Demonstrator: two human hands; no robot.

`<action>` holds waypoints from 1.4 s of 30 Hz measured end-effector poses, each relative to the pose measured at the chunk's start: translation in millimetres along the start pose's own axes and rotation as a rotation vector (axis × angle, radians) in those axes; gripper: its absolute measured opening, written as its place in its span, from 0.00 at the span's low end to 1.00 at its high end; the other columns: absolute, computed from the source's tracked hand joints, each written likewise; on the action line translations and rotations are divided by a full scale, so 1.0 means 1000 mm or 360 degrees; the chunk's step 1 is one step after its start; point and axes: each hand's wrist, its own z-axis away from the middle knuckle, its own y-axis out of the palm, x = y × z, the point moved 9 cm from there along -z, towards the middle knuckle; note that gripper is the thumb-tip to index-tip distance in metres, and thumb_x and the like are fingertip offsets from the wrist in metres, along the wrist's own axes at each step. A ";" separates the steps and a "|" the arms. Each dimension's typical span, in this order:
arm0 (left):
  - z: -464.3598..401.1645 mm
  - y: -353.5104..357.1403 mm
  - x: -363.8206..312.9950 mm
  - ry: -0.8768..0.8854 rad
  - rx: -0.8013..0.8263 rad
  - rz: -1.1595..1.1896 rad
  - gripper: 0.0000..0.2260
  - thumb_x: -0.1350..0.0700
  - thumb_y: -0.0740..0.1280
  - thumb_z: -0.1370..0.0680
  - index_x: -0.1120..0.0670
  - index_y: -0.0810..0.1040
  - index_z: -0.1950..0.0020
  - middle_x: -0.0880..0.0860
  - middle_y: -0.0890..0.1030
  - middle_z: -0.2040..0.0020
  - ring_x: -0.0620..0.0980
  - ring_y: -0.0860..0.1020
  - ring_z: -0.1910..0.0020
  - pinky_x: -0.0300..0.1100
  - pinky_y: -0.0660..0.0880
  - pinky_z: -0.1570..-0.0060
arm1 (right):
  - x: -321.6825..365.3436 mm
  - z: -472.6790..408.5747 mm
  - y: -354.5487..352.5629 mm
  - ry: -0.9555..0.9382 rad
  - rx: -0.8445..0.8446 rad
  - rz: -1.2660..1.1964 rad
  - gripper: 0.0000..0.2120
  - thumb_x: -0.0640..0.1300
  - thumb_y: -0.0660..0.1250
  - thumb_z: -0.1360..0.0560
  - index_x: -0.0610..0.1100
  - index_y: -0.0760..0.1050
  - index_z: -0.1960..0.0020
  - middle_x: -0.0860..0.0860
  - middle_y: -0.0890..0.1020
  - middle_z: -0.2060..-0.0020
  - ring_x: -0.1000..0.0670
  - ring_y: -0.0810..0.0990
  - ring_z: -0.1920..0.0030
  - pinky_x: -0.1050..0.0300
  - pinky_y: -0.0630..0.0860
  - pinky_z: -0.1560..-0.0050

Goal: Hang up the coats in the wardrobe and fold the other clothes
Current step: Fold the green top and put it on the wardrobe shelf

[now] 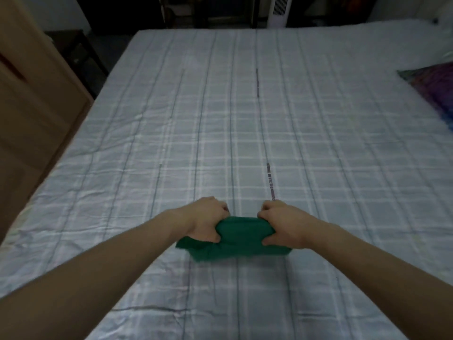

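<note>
A green cloth, folded into a small thick packet, lies on the bed near its close edge, a little below the middle of the picture. Both hands hold it at the same time. The left hand grasps the left end of the cloth: the thumb is pressed on the near side and the fingers are curled over the far side, so the fabric is squeezed between them. The right hand grasps the right end in the same way, thumb on the near side and fingers bent over the top edge. Between the two hands the upper fold of the cloth is rounded and a bit raised, and a lower layer spreads out to the left, under the left wrist, with a loose corner touching the sheet. The bed is covered with a pale sheet with a grid of grey and white lines, lightly wrinkled. At the right edge of the bed, well apart from the hands, lies a purple and blue fabric. At the left stands a brown wooden panel, just beside the bed. Behind the far end of the bed a white tower fan stands in the dark.
</note>
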 end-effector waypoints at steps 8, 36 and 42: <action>0.101 -0.184 -0.028 0.0012 -0.0406 -0.0231 0.13 0.41 0.67 0.25 0.43 0.66 0.48 0.44 0.76 0.52 0.48 0.76 0.53 0.43 0.69 0.59 | 0.018 0.075 -0.172 0.0005 -0.0416 0.0058 0.11 0.55 0.69 0.26 0.53 0.69 0.51 0.53 0.77 0.59 0.50 0.78 0.58 0.51 0.78 0.57; 0.510 -0.383 -0.074 -0.0503 -0.1151 -0.0250 0.06 0.51 0.71 0.25 0.42 0.75 0.52 0.40 0.78 0.59 0.35 0.75 0.59 0.39 0.70 0.58 | 0.302 0.251 -0.445 -0.0789 -0.0905 0.0078 0.04 0.53 0.71 0.26 0.55 0.77 0.56 0.57 0.83 0.61 0.62 0.82 0.61 0.66 0.77 0.63; 0.649 -0.304 -0.035 -0.0849 -0.1233 -0.0049 0.11 0.51 0.71 0.26 0.46 0.78 0.44 0.43 0.81 0.53 0.42 0.78 0.54 0.42 0.74 0.53 | 0.453 0.239 -0.419 -0.1073 -0.0800 0.0214 0.09 0.56 0.70 0.26 0.52 0.78 0.53 0.55 0.83 0.60 0.59 0.82 0.60 0.60 0.81 0.59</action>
